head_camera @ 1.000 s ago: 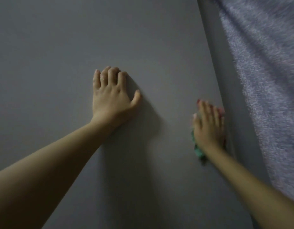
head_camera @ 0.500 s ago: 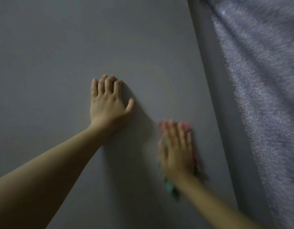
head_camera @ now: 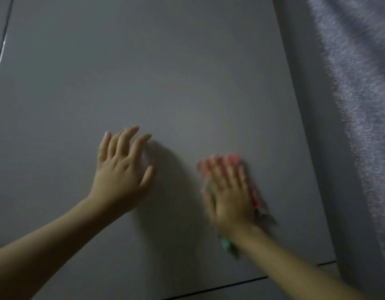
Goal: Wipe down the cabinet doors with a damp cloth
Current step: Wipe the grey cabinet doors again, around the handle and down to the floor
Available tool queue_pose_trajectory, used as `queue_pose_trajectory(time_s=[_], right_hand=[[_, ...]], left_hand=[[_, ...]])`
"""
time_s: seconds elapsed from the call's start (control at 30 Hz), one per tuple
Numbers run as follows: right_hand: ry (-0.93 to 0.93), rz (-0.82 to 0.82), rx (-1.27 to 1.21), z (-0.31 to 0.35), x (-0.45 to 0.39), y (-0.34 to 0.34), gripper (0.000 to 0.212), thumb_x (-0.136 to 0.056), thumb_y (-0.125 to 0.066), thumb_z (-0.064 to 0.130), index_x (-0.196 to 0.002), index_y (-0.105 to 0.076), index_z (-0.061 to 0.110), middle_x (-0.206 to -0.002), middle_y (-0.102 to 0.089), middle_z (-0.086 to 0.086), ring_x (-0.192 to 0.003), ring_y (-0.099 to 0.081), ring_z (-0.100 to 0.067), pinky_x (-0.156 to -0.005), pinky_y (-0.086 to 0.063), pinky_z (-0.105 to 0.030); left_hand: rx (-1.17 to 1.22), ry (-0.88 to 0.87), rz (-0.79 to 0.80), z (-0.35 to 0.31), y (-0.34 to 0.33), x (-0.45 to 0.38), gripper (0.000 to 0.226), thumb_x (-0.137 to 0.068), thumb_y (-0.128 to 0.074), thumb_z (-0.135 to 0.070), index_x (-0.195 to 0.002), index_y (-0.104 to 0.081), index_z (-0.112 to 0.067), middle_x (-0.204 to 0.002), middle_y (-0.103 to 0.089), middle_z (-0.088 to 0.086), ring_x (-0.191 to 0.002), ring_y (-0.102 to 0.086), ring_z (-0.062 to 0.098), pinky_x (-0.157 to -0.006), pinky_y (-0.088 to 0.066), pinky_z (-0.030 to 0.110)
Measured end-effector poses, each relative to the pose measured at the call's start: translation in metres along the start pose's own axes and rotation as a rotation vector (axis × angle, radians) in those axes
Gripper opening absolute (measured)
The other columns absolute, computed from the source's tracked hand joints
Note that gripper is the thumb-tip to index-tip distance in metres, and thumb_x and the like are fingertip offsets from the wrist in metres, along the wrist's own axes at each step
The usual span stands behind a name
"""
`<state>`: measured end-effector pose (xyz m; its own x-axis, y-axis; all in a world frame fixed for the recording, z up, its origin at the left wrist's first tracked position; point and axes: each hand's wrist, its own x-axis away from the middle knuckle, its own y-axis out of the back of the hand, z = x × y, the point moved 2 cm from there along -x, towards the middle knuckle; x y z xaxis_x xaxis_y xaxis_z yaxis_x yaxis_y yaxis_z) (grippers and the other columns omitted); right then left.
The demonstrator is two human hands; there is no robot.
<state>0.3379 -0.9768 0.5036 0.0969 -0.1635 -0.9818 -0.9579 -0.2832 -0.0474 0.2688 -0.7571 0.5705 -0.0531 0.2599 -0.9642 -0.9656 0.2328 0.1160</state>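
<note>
Wiping is under way: the right hand (head_camera: 229, 191), fingers flat, presses the cloth (head_camera: 255, 191) against the cabinet door (head_camera: 165, 72) at lower right of centre, the left hand (head_camera: 122, 167) spread empty beside it; next, probably the unwiped area.

grey cabinet door (head_camera: 165, 72), cloth (head_camera: 255, 191) flat on it

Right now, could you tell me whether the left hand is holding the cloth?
No, the left hand is bare with fingers spread on the cabinet door; the cloth lies under the right hand.
</note>
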Motion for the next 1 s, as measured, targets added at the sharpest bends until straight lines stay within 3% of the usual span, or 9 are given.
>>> queue_pose_trajectory(time_s=[0.1,0.17,0.3,0.37,0.5,0.63,0.83,0.87,1.0], right_hand=[[0.489,0.127,-0.086,-0.001,0.001,0.01,0.057,-0.091,-0.042,0.039,-0.146,-0.032,0.027,-0.153,-0.031,0.003,-0.146,-0.019,-0.026,-0.119,-0.012,-0.048],[0.535,0.111,-0.039,-0.03,-0.039,0.005,0.058,-0.091,-0.041,0.037,-0.146,-0.029,0.025,-0.152,-0.032,0.002,-0.145,-0.021,-0.024,-0.119,-0.01,-0.043],[-0.352,-0.059,0.004,-0.049,-0.116,-0.007,0.062,-0.092,-0.019,0.044,-0.149,-0.031,0.021,-0.154,-0.032,-0.005,-0.143,-0.026,-0.031,-0.119,-0.009,-0.045],[-0.465,-0.079,-0.018,0.001,-0.116,-0.015,0.064,-0.091,-0.018,0.043,-0.148,-0.032,0.018,-0.154,-0.032,-0.006,-0.143,-0.025,-0.032,-0.118,-0.008,-0.048],[0.279,-0.002,-0.117,0.105,-0.032,-0.015,0.055,-0.094,-0.039,0.036,-0.146,-0.037,0.018,-0.151,-0.037,-0.005,-0.142,-0.027,-0.035,-0.117,-0.014,-0.051],[0.6,0.084,-0.138,0.086,-0.04,-0.008,0.054,-0.092,-0.04,0.039,-0.144,-0.036,0.023,-0.149,-0.04,-0.001,-0.141,-0.028,-0.032,-0.118,-0.013,-0.045],[-0.259,-0.09,-0.107,0.123,-0.141,-0.03,0.061,-0.091,-0.026,0.041,-0.145,-0.039,0.017,-0.151,-0.038,-0.006,-0.141,-0.03,-0.033,-0.117,-0.01,-0.05],[-0.187,-0.092,-0.128,0.147,-0.135,-0.032,0.061,-0.091,-0.027,0.041,-0.145,-0.04,0.016,-0.151,-0.038,-0.006,-0.141,-0.03,-0.033,-0.117,-0.01,-0.05],[0.563,0.094,-0.175,0.204,-0.053,-0.028,0.054,-0.095,-0.036,0.039,-0.147,-0.037,0.023,-0.153,-0.033,0.001,-0.145,-0.02,-0.028,-0.118,-0.013,-0.049]], left_hand=[[-0.014,-0.018,0.049,0.018,-0.007,0.015,0.062,-0.088,-0.032,-0.044,-0.137,-0.045,-0.007,-0.142,-0.04,0.021,-0.136,-0.028,0.035,-0.118,-0.003,0.045],[-0.001,-0.029,0.06,0.025,-0.012,0.016,0.065,-0.089,-0.033,-0.048,-0.139,-0.042,-0.008,-0.145,-0.036,0.021,-0.139,-0.021,0.032,-0.118,0.006,0.034],[0.022,-0.047,0.071,0.025,-0.015,0.015,0.069,-0.088,-0.033,-0.054,-0.139,-0.043,-0.008,-0.147,-0.035,0.02,-0.14,-0.017,0.028,-0.117,0.006,0.032],[0.097,-0.06,0.054,0.027,-0.01,0.014,0.071,-0.088,-0.031,-0.055,-0.14,-0.042,-0.009,-0.149,-0.033,0.018,-0.141,-0.013,0.022,-0.116,0.011,0.027],[0.23,0.009,0.073,0.031,0.004,0.019,0.075,-0.086,-0.028,-0.054,-0.144,-0.037,-0.008,-0.153,-0.028,0.011,-0.143,-0.009,0.013,-0.117,0.01,0.025],[0.054,0.074,0.075,0.048,0.019,0.051,0.068,-0.09,-0.032,-0.046,-0.14,-0.041,-0.001,-0.15,-0.033,0.021,-0.142,-0.022,0.033,-0.119,-0.005,0.042],[-0.015,0.254,0.095,0.082,0.04,0.11,0.066,-0.089,-0.031,-0.047,-0.143,-0.037,-0.009,-0.149,-0.031,0.018,-0.138,-0.02,0.028,-0.118,-0.005,0.042],[-0.033,0.266,0.096,0.084,0.04,0.118,0.065,-0.089,-0.032,-0.046,-0.143,-0.036,-0.01,-0.149,-0.03,0.017,-0.137,-0.02,0.028,-0.117,-0.005,0.04],[-0.067,0.321,0.122,0.094,0.048,0.143,0.064,-0.088,-0.034,-0.045,-0.143,-0.033,-0.013,-0.148,-0.028,0.016,-0.135,-0.023,0.031,-0.116,-0.01,0.044]])
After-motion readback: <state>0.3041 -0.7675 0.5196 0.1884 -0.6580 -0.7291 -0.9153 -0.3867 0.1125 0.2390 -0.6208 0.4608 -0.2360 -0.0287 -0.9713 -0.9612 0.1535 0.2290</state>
